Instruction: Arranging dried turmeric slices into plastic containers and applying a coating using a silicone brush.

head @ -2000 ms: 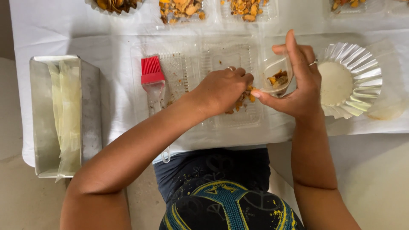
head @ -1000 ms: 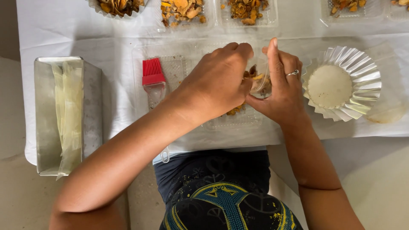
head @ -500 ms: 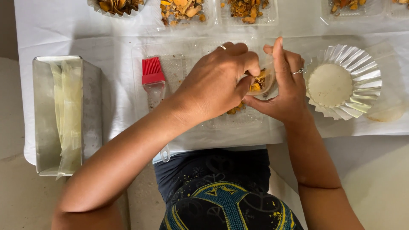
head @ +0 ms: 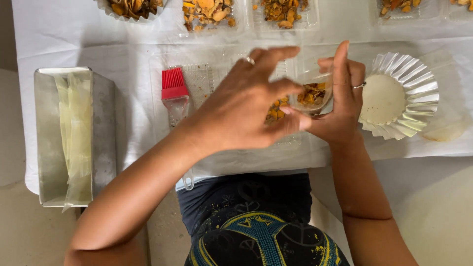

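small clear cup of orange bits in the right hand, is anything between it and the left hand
Nothing visible does. The right hand holds the clear cup tilted, and the left hand is right beside it, fingertips at the cup's open side over the clear tray.

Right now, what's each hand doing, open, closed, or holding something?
Left hand: open, fingers spread, fingertips at the small clear plastic cup of orange-brown pieces.
Right hand: closed around that cup, holding it.

Clear plastic trays (head: 283, 12) of dried orange-brown pieces along the far edge
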